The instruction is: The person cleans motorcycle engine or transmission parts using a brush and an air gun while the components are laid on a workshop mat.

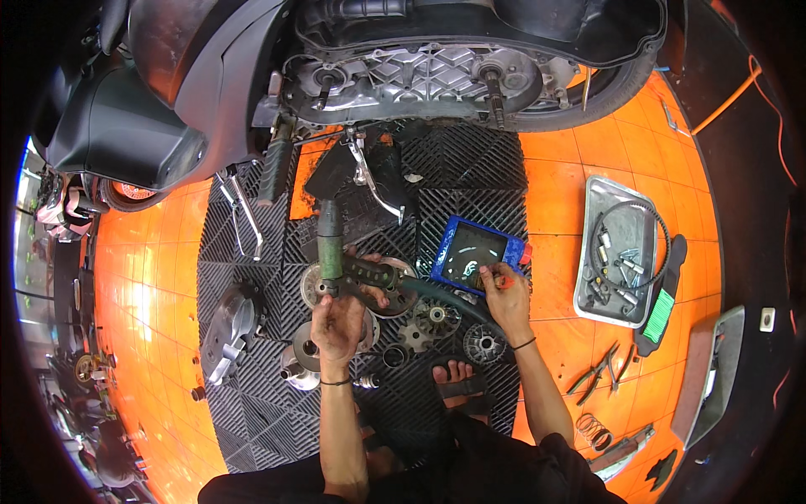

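Observation:
My left hand [340,327] is around the handle of an air impact wrench [330,252], its green body upright in the view and a dark hose [441,295] running from the handle to the lower right. My right hand [509,299] is at the near right corner of a blue cut-open container [444,249] holding dark liquid. Its fingers close on a small orange-red item [502,281], mostly hidden. Under the wrench lie round metal pulley or clutch parts [400,305]. A finned pulley face [434,315] and a toothed round part [483,343] sit nearer my foot.
Ahead stands a scooter with its transmission case [415,79] uncovered and two shafts protruding. A kickstand [374,179] hangs over the black rubber mat [252,416]. On the orange tiles at right are a metal tray [582,252], a drive belt [667,233], pliers [598,372] and a coil spring [594,431].

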`<action>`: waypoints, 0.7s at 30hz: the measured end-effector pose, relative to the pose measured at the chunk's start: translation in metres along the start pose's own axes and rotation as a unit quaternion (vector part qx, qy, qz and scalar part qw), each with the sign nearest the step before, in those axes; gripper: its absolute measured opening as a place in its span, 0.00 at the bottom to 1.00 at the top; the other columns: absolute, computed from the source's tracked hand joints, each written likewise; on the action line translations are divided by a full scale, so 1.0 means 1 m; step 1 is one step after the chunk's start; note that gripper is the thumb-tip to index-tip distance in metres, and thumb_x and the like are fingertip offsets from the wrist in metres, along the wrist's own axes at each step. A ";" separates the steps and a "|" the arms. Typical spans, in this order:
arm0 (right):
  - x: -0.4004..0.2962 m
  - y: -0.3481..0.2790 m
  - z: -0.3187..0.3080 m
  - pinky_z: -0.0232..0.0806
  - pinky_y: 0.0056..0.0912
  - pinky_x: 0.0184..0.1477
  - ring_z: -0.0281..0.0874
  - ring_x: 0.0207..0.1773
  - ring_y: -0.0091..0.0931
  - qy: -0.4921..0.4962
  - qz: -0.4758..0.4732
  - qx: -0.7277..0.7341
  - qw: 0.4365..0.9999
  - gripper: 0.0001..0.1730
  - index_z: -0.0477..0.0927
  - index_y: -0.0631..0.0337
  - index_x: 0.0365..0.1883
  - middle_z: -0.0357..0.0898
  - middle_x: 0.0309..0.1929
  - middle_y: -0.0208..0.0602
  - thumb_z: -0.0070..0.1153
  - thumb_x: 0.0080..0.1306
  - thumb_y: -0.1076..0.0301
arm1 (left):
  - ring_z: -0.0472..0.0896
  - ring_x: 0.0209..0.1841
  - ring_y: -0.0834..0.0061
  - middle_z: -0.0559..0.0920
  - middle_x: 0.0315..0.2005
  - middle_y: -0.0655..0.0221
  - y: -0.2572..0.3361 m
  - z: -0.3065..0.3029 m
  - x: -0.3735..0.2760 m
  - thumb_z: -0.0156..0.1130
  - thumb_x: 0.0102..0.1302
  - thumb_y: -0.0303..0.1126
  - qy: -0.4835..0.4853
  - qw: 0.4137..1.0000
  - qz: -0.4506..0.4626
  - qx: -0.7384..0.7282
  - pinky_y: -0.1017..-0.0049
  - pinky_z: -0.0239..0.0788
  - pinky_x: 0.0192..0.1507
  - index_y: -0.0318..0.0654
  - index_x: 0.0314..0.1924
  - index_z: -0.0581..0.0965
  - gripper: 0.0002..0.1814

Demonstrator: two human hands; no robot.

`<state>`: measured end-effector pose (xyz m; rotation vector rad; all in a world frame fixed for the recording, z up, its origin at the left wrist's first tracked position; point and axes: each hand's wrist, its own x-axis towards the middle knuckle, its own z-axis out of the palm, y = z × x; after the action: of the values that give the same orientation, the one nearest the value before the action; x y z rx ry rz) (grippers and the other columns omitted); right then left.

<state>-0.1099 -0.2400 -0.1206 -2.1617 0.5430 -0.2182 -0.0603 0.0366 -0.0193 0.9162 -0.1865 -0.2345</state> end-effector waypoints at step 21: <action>0.001 -0.003 0.000 0.71 0.44 0.37 0.83 0.29 0.42 -0.011 -0.011 -0.004 1.000 0.20 0.84 0.68 0.38 0.83 0.24 0.48 0.63 0.73 0.56 | 0.82 0.51 0.64 0.81 0.57 0.53 -0.004 -0.005 -0.012 0.76 0.64 0.34 -0.024 0.997 -0.068 0.009 0.65 0.74 0.58 0.27 0.71 0.66 0.41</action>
<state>-0.1083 -0.2390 -0.1180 -2.1757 0.5093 -0.2033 -0.0705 0.0414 -0.0257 0.9422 -0.1706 -0.3804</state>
